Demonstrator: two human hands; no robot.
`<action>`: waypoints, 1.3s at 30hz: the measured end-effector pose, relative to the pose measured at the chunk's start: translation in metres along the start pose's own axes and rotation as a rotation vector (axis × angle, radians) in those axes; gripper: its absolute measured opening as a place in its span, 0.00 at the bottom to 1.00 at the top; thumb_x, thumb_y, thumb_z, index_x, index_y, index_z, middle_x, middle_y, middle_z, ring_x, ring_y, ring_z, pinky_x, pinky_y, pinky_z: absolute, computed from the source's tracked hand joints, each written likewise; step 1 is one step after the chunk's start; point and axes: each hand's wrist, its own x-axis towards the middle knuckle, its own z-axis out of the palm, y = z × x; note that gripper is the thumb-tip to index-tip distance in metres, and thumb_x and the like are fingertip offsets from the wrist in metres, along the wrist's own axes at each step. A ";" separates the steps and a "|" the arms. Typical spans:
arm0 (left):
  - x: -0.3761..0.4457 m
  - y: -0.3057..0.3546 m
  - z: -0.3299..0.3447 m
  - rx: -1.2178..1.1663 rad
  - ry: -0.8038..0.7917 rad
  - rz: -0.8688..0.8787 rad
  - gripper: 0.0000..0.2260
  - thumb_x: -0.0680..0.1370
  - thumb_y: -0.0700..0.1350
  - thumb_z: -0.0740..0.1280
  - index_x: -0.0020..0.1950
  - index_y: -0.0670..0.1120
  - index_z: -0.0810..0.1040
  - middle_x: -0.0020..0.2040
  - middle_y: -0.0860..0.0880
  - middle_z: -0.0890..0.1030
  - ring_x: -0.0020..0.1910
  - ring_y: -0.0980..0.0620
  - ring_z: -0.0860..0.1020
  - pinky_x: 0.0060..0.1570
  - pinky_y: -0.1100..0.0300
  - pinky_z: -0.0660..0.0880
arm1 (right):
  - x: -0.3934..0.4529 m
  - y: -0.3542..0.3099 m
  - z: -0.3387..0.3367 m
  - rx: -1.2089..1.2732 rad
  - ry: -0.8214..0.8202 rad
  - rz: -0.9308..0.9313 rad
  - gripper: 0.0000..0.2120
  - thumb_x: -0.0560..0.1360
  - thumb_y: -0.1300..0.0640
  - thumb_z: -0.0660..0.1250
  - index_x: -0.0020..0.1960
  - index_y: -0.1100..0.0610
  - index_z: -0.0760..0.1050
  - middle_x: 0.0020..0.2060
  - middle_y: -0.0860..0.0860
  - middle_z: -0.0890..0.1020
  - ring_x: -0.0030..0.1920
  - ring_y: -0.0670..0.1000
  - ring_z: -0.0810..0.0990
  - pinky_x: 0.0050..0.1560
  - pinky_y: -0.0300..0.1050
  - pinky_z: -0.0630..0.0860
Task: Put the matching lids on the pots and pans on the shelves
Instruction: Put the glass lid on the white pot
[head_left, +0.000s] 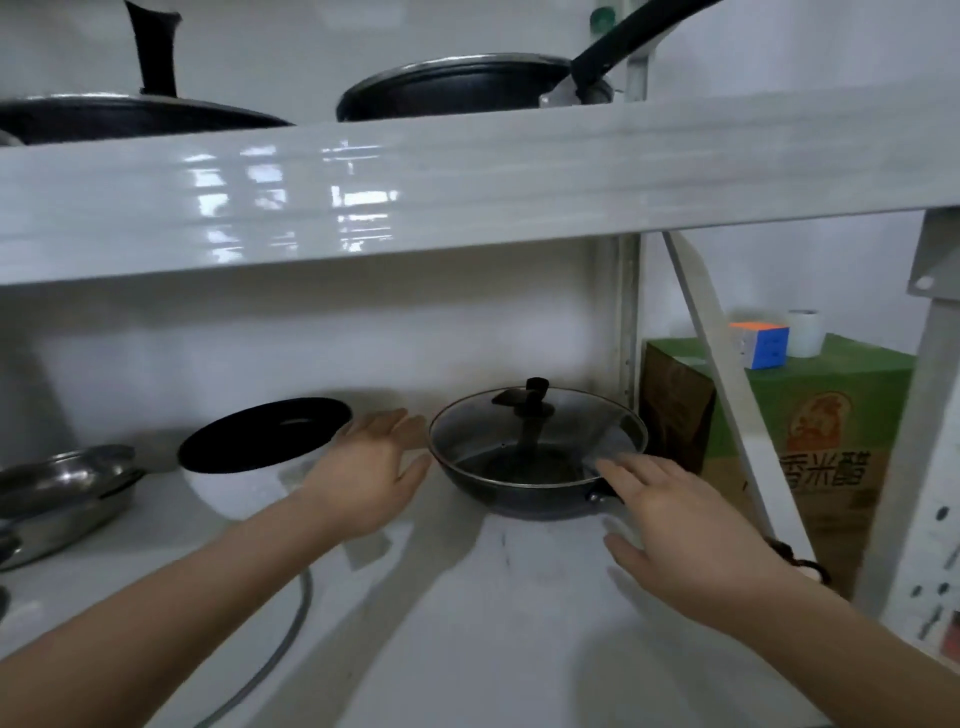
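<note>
A dark pan (535, 496) stands at the back right of the lower shelf with a glass lid (537, 434) seated on it, black knob up. My left hand (371, 467) hovers open just left of the pan, fingers straight. My right hand (680, 525) is open over the pan's near right side by its handle; whether it touches is unclear. A white pot with a black inside (254, 457) sits left of my left hand, no lid on it. Two dark pans (457, 85) (119, 117) with long handles rest on the upper shelf.
Steel pans (62, 488) are stacked at the lower shelf's left edge. A thin metal-rimmed lid edge (291, 629) lies on the near shelf surface. Beyond the shelf's slanted brace (727, 374), a green box (810, 441) carries a puzzle cube (761, 343) and a white cup (805, 332).
</note>
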 end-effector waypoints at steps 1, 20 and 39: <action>-0.015 -0.007 -0.002 0.030 -0.024 -0.013 0.38 0.67 0.63 0.40 0.72 0.50 0.64 0.72 0.46 0.69 0.71 0.46 0.67 0.70 0.55 0.62 | -0.003 -0.007 -0.001 0.005 0.003 -0.017 0.32 0.78 0.46 0.57 0.77 0.51 0.47 0.76 0.49 0.56 0.75 0.51 0.54 0.75 0.46 0.55; -0.228 -0.092 -0.074 0.363 -0.089 -0.194 0.24 0.75 0.54 0.62 0.70 0.49 0.69 0.71 0.44 0.72 0.70 0.45 0.70 0.70 0.50 0.64 | -0.026 -0.153 -0.021 0.008 0.076 -0.265 0.27 0.75 0.56 0.61 0.73 0.53 0.61 0.72 0.53 0.65 0.72 0.54 0.63 0.72 0.49 0.60; -0.159 -0.229 -0.021 0.219 -0.149 -0.065 0.27 0.79 0.55 0.55 0.75 0.47 0.55 0.76 0.45 0.60 0.75 0.44 0.59 0.73 0.51 0.56 | 0.078 -0.283 0.024 -0.040 0.002 -0.196 0.30 0.79 0.48 0.54 0.77 0.49 0.47 0.77 0.56 0.51 0.75 0.59 0.55 0.73 0.53 0.57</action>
